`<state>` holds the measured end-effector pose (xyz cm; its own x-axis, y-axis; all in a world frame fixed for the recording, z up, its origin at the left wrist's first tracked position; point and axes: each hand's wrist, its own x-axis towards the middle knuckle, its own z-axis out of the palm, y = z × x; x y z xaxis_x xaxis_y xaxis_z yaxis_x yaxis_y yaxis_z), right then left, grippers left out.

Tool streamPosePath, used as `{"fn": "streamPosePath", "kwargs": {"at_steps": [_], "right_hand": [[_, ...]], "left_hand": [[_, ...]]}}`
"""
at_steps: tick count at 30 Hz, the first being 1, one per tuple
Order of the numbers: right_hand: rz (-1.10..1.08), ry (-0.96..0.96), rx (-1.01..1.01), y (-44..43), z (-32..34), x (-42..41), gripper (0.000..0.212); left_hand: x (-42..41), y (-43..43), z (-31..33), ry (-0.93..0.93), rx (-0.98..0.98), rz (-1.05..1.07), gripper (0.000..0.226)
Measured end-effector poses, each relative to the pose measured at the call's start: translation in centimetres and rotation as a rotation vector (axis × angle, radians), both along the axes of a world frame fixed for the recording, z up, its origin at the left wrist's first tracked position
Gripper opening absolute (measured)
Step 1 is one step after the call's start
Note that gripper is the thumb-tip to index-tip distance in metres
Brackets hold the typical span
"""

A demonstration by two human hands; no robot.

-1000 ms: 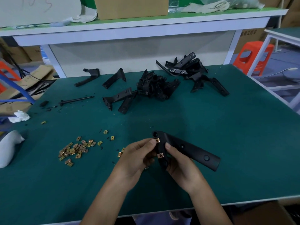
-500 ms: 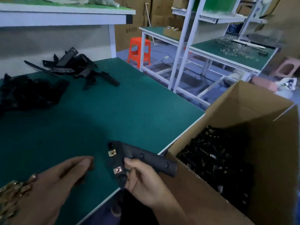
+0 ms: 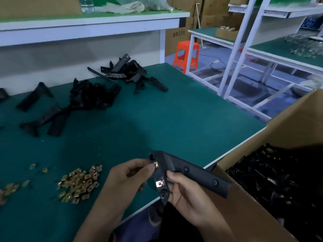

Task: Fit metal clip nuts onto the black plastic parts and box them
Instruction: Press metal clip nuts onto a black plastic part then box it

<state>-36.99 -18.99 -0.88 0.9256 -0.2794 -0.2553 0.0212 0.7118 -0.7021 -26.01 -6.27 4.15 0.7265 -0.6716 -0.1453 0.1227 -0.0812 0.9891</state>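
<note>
I hold an L-shaped black plastic part (image 3: pixel 190 172) over the green table's near right corner. My right hand (image 3: pixel 188 198) grips its short leg from below, thumb beside a fitted clip nut (image 3: pixel 160 183). My left hand (image 3: pixel 129 177) pinches the part at a second clip nut (image 3: pixel 155 164) near the bend. A pile of loose brass clip nuts (image 3: pixel 80 182) lies left of my hands. Black plastic parts (image 3: pixel 90 96) are heaped at the back of the table. The cardboard box (image 3: pixel 286 130) at the right holds several finished black parts (image 3: pixel 279 179).
A second heap of black parts (image 3: pixel 129 74) lies by the white shelf frame (image 3: pixel 87 30). More clip nuts (image 3: pixel 8 188) lie scattered at the far left. An orange stool (image 3: pixel 187 55) and white workbenches (image 3: pixel 262 49) stand beyond the table's right edge (image 3: pixel 236 149).
My view has swung back left from the box. My left hand, off the part half a second ago, has returned and now pinches it at the upper clip nut.
</note>
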Motion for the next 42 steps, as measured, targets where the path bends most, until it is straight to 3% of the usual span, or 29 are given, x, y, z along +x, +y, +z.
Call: {"fn": "streamPosePath", "kwargs": {"at_steps": [3,6,11,15,20,25,29,31,34,36,38,42], "right_hand": [[0.031,0.001,0.001,0.3,0.1,0.5,0.043],[0.056,-0.009,0.0,0.5,-0.1,0.8,0.038],[0.064,0.002,-0.031,0.6,-0.2,1.1,0.044],[0.096,0.007,-0.043,0.5,-0.1,0.9,0.033],[0.084,0.052,-0.065,0.4,0.4,0.6,0.037],[-0.01,0.053,-0.067,-0.5,0.7,-1.8,0.027],[-0.32,-0.028,0.054,-8.2,1.5,-8.3,0.035],[-0.64,-0.052,0.061,-14.3,3.6,-12.7,0.028],[-1.134,0.028,0.22,-22.2,5.0,-17.2,0.057],[-1.254,0.152,0.276,-23.5,3.9,-18.0,0.066],[-1.203,0.23,0.169,-22.8,2.4,-17.0,0.055],[-0.807,0.245,-0.118,-16.9,1.4,-9.7,0.041]], "left_hand": [[0.5,0.7,0.2,0.044,-0.014,0.016,0.009],[0.7,1.1,0.4,0.077,-0.046,0.009,0.028],[1.0,1.4,0.2,0.134,-0.073,0.016,0.026],[1.0,1.5,0.4,0.088,-0.046,-0.019,0.031],[0.6,1.1,0.0,0.073,-0.022,-0.008,0.04],[0.5,0.3,-1.4,-0.021,0.078,-0.084,0.032],[1.6,0.6,-3.3,-0.106,0.208,-0.128,0.029],[2.9,1.8,-5.5,-0.047,0.174,-0.274,0.026],[5.0,3.8,-8.3,-0.274,0.294,-0.394,0.031],[5.2,3.9,-6.9,-0.331,0.279,-0.243,0.026],[4.4,3.4,-4.6,-0.342,0.306,-0.153,0.021],[5.4,4.1,-3.2,-0.271,0.309,0.11,0.011]]}}
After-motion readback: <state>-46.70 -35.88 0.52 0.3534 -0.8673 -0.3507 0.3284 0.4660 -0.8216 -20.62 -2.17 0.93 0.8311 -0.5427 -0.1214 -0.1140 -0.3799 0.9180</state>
